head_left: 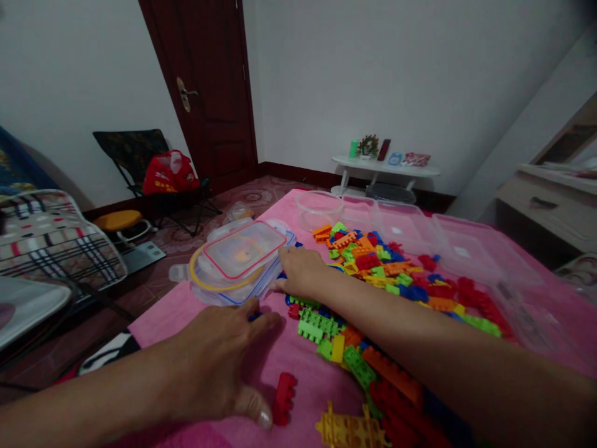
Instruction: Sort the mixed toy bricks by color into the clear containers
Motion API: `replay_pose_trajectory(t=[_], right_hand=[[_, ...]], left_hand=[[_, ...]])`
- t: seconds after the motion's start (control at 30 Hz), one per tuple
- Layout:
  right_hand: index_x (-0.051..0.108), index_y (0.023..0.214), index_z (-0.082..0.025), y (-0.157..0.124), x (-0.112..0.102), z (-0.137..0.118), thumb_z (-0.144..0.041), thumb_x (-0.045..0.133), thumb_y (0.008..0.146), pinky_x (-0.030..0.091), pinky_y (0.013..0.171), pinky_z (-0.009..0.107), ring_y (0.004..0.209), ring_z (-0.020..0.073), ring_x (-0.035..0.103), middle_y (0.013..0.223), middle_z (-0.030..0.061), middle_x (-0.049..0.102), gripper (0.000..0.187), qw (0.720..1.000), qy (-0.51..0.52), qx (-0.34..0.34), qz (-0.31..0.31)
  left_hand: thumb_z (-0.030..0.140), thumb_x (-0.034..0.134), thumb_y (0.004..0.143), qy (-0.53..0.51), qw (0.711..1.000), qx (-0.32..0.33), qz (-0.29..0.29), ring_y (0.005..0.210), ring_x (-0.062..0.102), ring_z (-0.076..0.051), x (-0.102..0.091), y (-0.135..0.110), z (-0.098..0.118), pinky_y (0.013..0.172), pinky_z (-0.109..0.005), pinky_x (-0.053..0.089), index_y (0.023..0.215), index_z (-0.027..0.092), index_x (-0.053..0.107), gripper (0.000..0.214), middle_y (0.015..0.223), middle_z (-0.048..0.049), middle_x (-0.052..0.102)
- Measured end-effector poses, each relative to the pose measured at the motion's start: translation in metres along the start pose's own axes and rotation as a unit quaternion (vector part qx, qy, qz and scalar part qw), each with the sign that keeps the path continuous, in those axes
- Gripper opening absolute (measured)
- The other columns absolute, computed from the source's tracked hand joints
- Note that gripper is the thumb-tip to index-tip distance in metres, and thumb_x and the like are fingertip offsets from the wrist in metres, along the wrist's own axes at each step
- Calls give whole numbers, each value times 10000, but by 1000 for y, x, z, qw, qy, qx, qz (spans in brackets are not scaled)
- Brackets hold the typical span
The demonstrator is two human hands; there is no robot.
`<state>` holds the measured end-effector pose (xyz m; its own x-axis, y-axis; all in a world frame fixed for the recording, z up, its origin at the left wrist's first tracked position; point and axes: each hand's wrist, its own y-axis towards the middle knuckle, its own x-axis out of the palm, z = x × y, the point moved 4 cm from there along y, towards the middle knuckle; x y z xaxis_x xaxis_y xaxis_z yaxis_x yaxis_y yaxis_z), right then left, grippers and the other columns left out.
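Observation:
My left hand (212,361) is low over the pink cloth, thumb and fingers spread. Its thumb tip lies beside a red toothed building block (284,398), and a bit of blue shows under the index finger. Farther forward, my right hand (301,272) reaches across the pile of plastic building blocks (368,255), its thumb and index finger apart at the edge of the stacked clear lids (245,249). Something blue shows between those fingers, partly hidden. Green blocks (317,325) lie just below the right wrist, and a yellow piece (352,429) lies at the bottom edge.
Clear plastic containers (405,227) stand along the far side of the pink-covered table (177,308). Behind are a white side table (387,165) with small items, a folding chair holding a red bag (170,173), and a door (205,81). A plaid seat (56,242) is at left.

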<state>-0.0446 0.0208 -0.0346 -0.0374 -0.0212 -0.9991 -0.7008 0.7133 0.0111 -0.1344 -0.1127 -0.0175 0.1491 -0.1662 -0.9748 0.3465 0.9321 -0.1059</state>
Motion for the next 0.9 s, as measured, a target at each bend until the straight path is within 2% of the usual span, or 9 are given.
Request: replay_pose_trajectory(t=[0.17, 0.3, 0.4, 0.5, 0.57, 0.67, 0.73, 0.8, 0.9], right_hand=[[469, 1195, -185, -8, -7, 6, -377, 568, 772, 481, 747, 392, 945, 287, 636, 1026, 145, 672, 475, 999, -40, -21, -22], [498, 1179, -158, -26, -30, 35, -191, 523, 779, 480, 735, 356, 923, 263, 644, 992, 142, 681, 402, 998, -61, 29, 14], [580, 1074, -174, -63, -53, 58, -228, 507, 814, 479, 769, 358, 927, 252, 633, 1008, 107, 678, 275, 996, -20, 49, 76], [584, 1085, -201, -127, -64, 68, -373, 522, 843, 463, 859, 367, 1016, 237, 593, 1113, 80, 640, 303, 986, 31, 50, 153], [555, 1152, -212, -177, -59, 67, -471, 542, 819, 442, 906, 399, 1094, 260, 551, 1187, 93, 605, 422, 978, 14, 45, 201], [452, 1321, -223, -240, -30, 56, -613, 549, 751, 413, 944, 433, 1184, 301, 483, 1317, 113, 516, 698, 976, -49, -25, 209], [442, 1348, -276, -267, -9, 48, -589, 526, 777, 417, 920, 413, 1180, 287, 486, 1316, 94, 521, 656, 958, -124, -102, 239], [407, 1377, -299, -274, 9, 49, -594, 538, 770, 413, 914, 443, 1213, 307, 454, 1344, 102, 497, 688, 954, -167, -101, 227], [344, 1417, -286, -261, 15, 58, -627, 497, 781, 384, 941, 523, 1270, 341, 389, 1413, 123, 417, 737, 968, -145, -35, 203]], left_hand=[[696, 567, 655, -2, 997, 37, -62, 1018, 567, -313, 23, -2, 24, 835, -409, 481, 1345, 240, 395, 845, 1215, -157, 520], [537, 538, 784, -12, 999, 32, -25, 1194, 452, -320, 42, 15, 26, 966, -442, 416, 1400, 204, 246, 759, 1364, -180, 379], [383, 564, 805, -40, 998, 45, 30, 1258, 388, -288, 44, 33, 28, 1007, -414, 391, 1440, 253, 106, 793, 1433, -149, 275], [303, 621, 765, -75, 993, 89, 30, 1224, 417, -274, 43, 53, 36, 989, -403, 409, 1440, 304, 103, 851, 1406, -121, 295], [281, 627, 761, -99, 988, 118, 27, 1235, 405, -276, 42, 67, 41, 1005, -400, 393, 1437, 307, 131, 839, 1408, -120, 276], [305, 602, 785, -120, 984, 131, 27, 1264, 376, -283, 42, 89, 45, 1028, -394, 367, 1435, 282, 160, 786, 1407, -126, 249], [357, 601, 788, -122, 984, 126, 35, 1271, 367, -290, 43, 105, 46, 1030, -392, 362, 1424, 266, 203, 756, 1386, -124, 267], [417, 587, 792, -121, 984, 116, 54, 1245, 397, -293, 42, 120, 48, 1008, -391, 382, 1401, 263, 264, 706, 1362, -123, 293], [449, 558, 798, -115, 986, 106, 63, 1143, 493, -274, 37, 140, 51, 929, -370, 442, 1368, 271, 339, 636, 1302, -120, 365]])
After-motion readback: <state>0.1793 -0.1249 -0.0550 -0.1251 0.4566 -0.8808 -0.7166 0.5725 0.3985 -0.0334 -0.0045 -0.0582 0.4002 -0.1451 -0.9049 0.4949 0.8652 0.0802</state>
